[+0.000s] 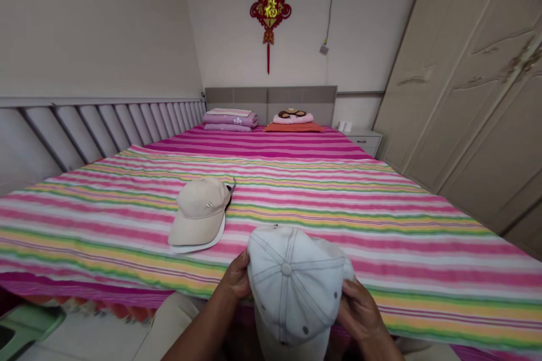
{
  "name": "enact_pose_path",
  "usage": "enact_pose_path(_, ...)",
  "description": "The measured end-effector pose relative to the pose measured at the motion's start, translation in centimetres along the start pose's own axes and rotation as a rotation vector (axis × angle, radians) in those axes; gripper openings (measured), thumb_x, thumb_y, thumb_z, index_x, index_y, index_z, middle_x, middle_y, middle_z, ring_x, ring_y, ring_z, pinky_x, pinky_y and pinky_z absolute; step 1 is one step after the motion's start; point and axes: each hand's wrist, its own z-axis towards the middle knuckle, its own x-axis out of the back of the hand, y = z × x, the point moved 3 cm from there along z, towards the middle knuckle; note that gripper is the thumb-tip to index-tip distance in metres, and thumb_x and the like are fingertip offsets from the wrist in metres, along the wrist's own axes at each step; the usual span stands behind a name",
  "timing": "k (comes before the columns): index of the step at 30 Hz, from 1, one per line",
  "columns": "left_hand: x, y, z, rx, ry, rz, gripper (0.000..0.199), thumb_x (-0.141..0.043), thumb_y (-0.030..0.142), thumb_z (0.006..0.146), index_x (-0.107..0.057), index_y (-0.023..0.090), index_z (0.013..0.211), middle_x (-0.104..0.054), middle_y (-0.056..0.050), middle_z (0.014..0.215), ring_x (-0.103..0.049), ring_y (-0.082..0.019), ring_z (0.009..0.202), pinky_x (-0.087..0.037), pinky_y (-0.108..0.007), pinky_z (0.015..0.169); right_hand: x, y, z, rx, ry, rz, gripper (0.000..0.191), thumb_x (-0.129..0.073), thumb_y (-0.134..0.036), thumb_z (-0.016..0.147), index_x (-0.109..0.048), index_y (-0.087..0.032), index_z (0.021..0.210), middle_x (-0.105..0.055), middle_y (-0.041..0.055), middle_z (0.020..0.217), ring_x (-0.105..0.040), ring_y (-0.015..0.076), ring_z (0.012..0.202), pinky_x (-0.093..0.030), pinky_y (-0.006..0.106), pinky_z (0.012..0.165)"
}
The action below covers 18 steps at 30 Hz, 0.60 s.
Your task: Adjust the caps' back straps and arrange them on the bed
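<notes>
A pale grey-white baseball cap (296,287) is held between my two hands, just past the near edge of the bed, its crown up and its brim toward me. My left hand (237,276) grips the cap's left side. On the opposite side, my right hand (358,306) has its fingers closed on the cap's lower edge. Some fingertips are hidden behind the fabric. To the left, a beige baseball cap (202,203) with a small striped logo lies on the bed, with a white brim showing under its own and a dark strap behind.
A striped sheet (423,248) covers the bed. Folded purple bedding (231,119) and a pink folded item (293,118) lie by the headboard (300,96). A railing-like radiator (127,124) runs along the left, a wardrobe (466,84) along the right. A green stool (31,324) stands lower left.
</notes>
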Motion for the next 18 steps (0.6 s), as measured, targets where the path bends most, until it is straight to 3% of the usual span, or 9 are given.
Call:
enact_pose_path(5,-0.4,0.3,-0.5,0.042,-0.007,0.042,0.024,-0.076,0.035,0.048,-0.065,0.015,0.053,-0.065,-0.005,0.052,-0.063,-0.029,0.079,-0.046,-0.041,0.079,0.6,-0.6,-0.1,0.041,0.083,0.043,0.016,-0.078,-0.031,0.048,-0.068,-0.023,0.057,-0.071,0.0026,0.06,-0.066,0.0288,0.079,-0.039,0.044,0.094)
enact_pose_path(11,-0.3,1.5,-0.7,-0.03,-0.075,0.019,0.031,-0.076,0.04,0.047,-0.069,0.017,0.066,-0.064,-0.002,0.05,-0.064,-0.026,0.071,-0.046,-0.04,0.076,1.3,-1.1,-0.6,0.022,0.056,-0.033,0.033,-0.078,-0.018,0.047,-0.069,-0.019,0.078,-0.072,0.0068,0.067,-0.066,0.0301,0.076,-0.045,0.044,0.083)
enact_pose_path(18,-1.9,2.4,-0.3,0.005,-0.094,0.063,0.025,-0.076,0.016,0.048,-0.064,0.01,0.069,-0.063,-0.004,0.057,-0.059,-0.014,0.052,-0.047,-0.023,0.055,1.4,-0.7,-1.3,-0.067,-0.048,-0.158,0.04,-0.076,-0.019,0.051,-0.066,-0.018,0.09,-0.072,0.0076,0.072,-0.067,0.0266,0.066,-0.05,0.038,0.071)
